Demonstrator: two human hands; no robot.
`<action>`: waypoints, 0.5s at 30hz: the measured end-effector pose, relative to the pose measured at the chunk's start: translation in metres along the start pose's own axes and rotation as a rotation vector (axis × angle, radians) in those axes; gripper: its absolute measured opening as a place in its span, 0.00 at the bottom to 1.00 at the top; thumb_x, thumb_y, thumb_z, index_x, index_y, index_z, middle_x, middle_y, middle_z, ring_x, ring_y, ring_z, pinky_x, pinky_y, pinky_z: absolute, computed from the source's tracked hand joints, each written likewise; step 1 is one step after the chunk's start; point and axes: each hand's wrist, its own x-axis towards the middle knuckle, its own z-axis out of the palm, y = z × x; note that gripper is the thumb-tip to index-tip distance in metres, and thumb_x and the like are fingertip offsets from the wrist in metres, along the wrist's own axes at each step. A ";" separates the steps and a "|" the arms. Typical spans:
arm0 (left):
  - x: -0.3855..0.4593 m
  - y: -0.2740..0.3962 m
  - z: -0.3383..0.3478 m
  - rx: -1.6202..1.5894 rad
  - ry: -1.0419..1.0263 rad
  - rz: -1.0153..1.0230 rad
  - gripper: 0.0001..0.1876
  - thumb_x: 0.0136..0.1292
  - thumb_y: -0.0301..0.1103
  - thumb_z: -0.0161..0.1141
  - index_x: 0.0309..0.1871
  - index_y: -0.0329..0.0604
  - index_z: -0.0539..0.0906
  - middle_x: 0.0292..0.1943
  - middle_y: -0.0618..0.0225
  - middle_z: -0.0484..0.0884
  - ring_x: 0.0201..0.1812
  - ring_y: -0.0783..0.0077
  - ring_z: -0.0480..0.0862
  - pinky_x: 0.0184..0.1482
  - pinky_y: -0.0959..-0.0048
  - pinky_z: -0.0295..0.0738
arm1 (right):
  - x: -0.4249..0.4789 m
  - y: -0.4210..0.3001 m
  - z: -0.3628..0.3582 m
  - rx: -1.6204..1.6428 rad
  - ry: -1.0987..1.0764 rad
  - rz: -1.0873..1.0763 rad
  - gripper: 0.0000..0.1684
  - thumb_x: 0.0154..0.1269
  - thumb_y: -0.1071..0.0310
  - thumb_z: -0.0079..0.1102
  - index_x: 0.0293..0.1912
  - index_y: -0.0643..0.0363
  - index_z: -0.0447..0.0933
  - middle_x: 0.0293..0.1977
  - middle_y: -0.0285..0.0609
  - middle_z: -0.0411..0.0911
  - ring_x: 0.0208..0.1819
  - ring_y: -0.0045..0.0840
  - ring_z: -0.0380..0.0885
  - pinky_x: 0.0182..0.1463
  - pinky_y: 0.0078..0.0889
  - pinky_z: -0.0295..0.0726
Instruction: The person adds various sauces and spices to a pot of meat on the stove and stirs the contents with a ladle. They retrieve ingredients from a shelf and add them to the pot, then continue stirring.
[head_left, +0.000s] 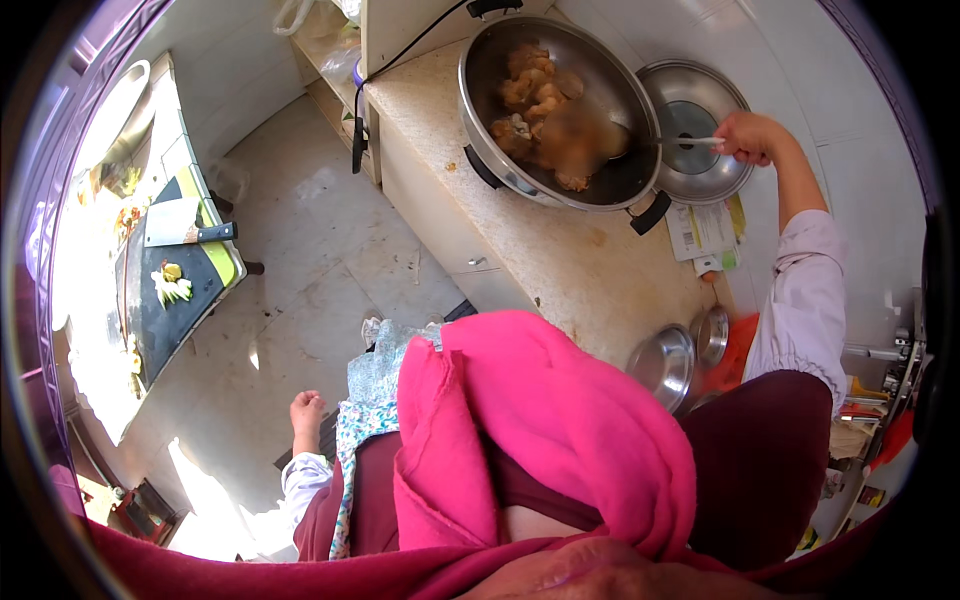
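Observation:
A large electric wok (480, 142) with black handles stands on the counter, with browned chunks of meat (536, 86) inside. My right hand (750, 139) is closed around the light handle of a metal spatula or ladle (675, 141), whose head is in the wok at the food; part of the food is blurred. Beneath the handle, a metal lid with a glass centre (697, 187) leans or lies beside the wok. My left hand (307, 411) hangs over the floor at my side, fingers curled, and no object can be made out in it.
At the left a table holds a dark cutting board (169, 322) with a cleaver (180, 223) and cut vegetables (172, 283). Metal bowls (664, 367) and food packets (701, 229) are on the counter (555, 255). A black cord (412, 45) runs beside the shelf.

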 end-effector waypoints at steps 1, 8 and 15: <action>-0.001 -0.002 0.000 -0.069 0.008 -0.001 0.06 0.51 0.27 0.53 0.32 0.37 0.77 0.24 0.69 0.78 0.25 0.78 0.77 0.27 0.79 0.71 | 0.008 0.012 0.008 0.151 -0.053 -0.020 0.09 0.54 0.71 0.53 0.37 0.55 0.76 0.10 0.29 0.59 0.08 0.13 0.49 0.10 0.20 0.48; 0.001 -0.018 0.006 -0.006 -0.048 -0.036 0.05 0.52 0.26 0.55 0.32 0.37 0.77 0.24 0.69 0.78 0.25 0.79 0.77 0.28 0.79 0.72 | 0.053 -0.018 0.090 0.598 -0.098 -0.317 0.11 0.58 0.66 0.53 0.42 0.52 0.75 0.15 0.29 0.64 0.11 0.12 0.55 0.13 0.17 0.51; 0.013 0.002 0.006 0.122 -0.071 0.040 0.06 0.51 0.27 0.54 0.32 0.36 0.78 0.24 0.67 0.80 0.26 0.77 0.79 0.30 0.79 0.73 | -0.024 -0.048 0.128 -0.260 0.904 -0.538 0.13 0.56 0.66 0.52 0.43 0.56 0.74 0.27 0.43 0.77 0.33 0.35 0.78 0.34 0.37 0.74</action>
